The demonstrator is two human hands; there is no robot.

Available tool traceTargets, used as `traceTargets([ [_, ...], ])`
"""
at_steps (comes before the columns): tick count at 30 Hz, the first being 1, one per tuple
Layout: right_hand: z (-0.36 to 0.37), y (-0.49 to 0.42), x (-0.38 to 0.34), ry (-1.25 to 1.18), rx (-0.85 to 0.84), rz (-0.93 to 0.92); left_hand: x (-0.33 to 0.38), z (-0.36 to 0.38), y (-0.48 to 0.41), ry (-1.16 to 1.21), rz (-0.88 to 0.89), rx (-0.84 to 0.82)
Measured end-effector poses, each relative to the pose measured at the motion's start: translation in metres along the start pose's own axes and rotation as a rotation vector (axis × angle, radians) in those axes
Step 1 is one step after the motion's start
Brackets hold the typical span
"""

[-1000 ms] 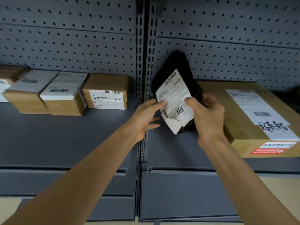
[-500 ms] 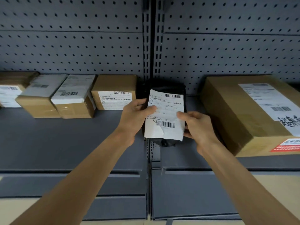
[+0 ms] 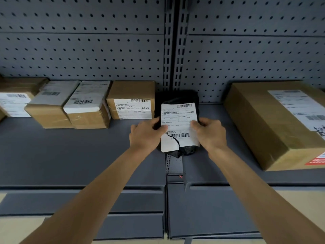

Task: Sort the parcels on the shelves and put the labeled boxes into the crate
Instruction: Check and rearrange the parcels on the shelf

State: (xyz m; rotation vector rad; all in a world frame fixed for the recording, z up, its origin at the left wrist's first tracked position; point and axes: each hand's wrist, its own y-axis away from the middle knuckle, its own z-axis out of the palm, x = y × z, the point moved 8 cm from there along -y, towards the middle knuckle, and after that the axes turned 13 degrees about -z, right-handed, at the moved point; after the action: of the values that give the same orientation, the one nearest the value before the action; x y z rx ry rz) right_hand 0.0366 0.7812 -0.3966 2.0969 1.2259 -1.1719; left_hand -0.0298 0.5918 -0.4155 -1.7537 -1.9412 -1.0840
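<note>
Arms outstretched, left hand (image 3: pixel 146 134) and right hand (image 3: pixel 211 133) grip one black parcel (image 3: pixel 178 118); four small boxes (image 3: pixel 131 92) left of fingers (image 3: pixel 162 128), large box (image 3: pixel 260 124) right.

"业务类型" legible on white label (image 3: pixel 178 117) of black parcel (image 3: pixel 175 96), frame centre; same on label (image 3: pixel 133 110) of brown box (image 3: pixel 130 88) just left. Other print too blurred to read.

— Where are the arms?
— Both bare forearms stretch forward and draw together toward the middle of the shelf (image 3: pixel 70 155), short of its back edge.
— The left hand (image 3: pixel 146 133)?
— It grips the left side of the black parcel (image 3: pixel 177 96), thumb pressed on the front, fingers hidden behind.
— And the right hand (image 3: pixel 210 132)?
— Mirrored on the right side: thumb on the front, fingers curled behind. Both wrists are straight, backs of the hands facing outward.
</note>
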Motion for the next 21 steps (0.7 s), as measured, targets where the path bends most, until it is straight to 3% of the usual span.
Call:
traceTargets([
  [4, -0.01, 0.004, -0.013, -0.014, -0.038, -0.081, 0.004, -0.014, 0.009, 0.088, -0.01, 0.195],
  [8, -0.064, 0.002, -0.032, 0.127, 0.127, -0.221, 0.044, -0.025, 0.038, 0.374, 0.157, 0.336],
  [13, -0.148, -0.005, -0.027, 0.373, 0.257, -0.307, 0.112, 0.041, 0.066, 0.469, 0.173, -0.042],
  [16, -0.19, -0.007, 0.002, 0.469, 0.257, -0.196, 0.131, 0.092, 0.079, 0.479, 0.082, -0.293],
  [21, -0.257, -0.004, 0.06, 0.492, 0.312, -0.067, 0.141, 0.14, 0.091, 0.519, -0.143, -0.475],
])
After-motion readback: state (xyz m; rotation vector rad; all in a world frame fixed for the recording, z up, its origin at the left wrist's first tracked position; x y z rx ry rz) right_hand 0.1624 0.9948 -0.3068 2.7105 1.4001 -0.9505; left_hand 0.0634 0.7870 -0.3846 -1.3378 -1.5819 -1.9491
